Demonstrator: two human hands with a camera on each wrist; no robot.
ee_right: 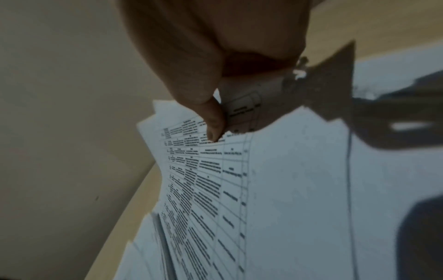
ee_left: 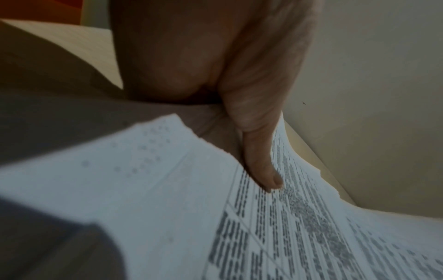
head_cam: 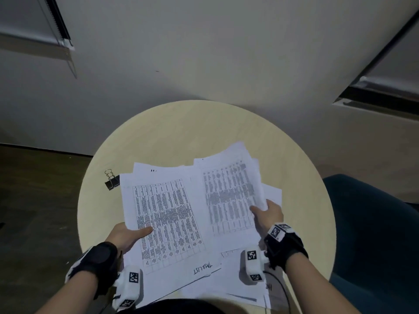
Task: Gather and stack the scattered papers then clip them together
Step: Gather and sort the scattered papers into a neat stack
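Note:
Several white printed sheets lie fanned over the near half of a round pale table [head_cam: 181,132]. My left hand [head_cam: 129,235] grips the left pile of papers [head_cam: 165,218] at its left edge, thumb on top, fingers hidden beneath; that thumb presses the print in the left wrist view [ee_left: 263,170]. My right hand [head_cam: 269,214] pinches the right pile of papers [head_cam: 229,196] at its right edge, thumb on the table print [ee_right: 213,125]. A black binder clip [head_cam: 112,181] with silver handles lies on the table beyond the left pile's far left corner.
More loose sheets [head_cam: 226,282] lie under both piles near the table's front edge, one marked with handwriting. A dark teal chair [head_cam: 374,234] stands to the right. A wall rises just behind the table; dark floor shows at the left.

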